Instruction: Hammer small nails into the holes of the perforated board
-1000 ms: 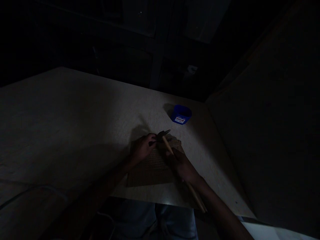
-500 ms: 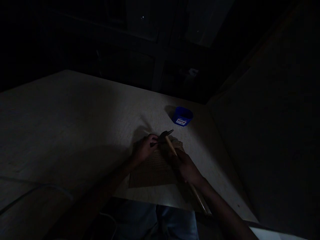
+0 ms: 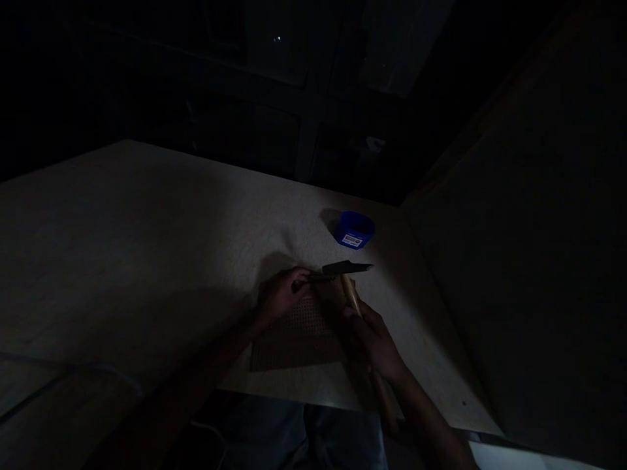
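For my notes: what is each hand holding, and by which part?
Right hand: a hammer, by the middle of its handle. Left hand: a thin dark object; too dim to tell where.

Dull metal, plain wood, blue plastic

From where I stood, the hammer had a dark, matt metal head and a smooth wooden handle. The slim tool looked metallic too. The brown sheet resembled ribbed, matt cardboard; the tub was plastic, the tabletop smooth, the jeans denim.
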`<state>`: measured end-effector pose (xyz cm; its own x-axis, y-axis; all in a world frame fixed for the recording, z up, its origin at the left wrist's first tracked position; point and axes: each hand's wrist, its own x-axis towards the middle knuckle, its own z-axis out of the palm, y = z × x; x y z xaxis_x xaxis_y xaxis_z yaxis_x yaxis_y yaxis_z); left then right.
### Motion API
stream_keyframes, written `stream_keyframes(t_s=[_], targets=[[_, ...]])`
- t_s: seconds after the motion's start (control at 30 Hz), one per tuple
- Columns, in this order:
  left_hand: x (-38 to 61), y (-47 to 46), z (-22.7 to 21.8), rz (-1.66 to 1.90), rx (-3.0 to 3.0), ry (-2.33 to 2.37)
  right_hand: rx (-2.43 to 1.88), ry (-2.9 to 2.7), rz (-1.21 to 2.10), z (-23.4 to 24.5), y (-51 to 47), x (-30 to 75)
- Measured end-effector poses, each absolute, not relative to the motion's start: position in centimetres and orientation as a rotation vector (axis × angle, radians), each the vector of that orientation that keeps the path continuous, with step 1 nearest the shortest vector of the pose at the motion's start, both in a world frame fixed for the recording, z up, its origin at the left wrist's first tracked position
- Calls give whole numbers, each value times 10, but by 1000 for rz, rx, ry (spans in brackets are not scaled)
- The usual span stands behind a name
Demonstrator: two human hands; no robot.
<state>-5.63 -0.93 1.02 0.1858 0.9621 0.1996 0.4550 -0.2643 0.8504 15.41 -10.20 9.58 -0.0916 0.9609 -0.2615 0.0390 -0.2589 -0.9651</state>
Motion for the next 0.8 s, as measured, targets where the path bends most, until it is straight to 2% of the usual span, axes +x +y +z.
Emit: stream_keyframes(t_s=[0.2, 0.37, 0.57, 0.8], targets=[[-54, -2, 21, 908, 2028, 1204, -1384, -905, 1506, 53, -124, 156], [-52, 3, 31, 837, 2162, 1224, -1345, -772, 1522, 39, -137, 155], [-70, -30, 42, 904, 2178, 1523, -1280, -689, 1512, 37, -146, 162], [-87, -84, 20, 1065, 1741, 1856, -1337, -698, 1467, 40, -160, 184]])
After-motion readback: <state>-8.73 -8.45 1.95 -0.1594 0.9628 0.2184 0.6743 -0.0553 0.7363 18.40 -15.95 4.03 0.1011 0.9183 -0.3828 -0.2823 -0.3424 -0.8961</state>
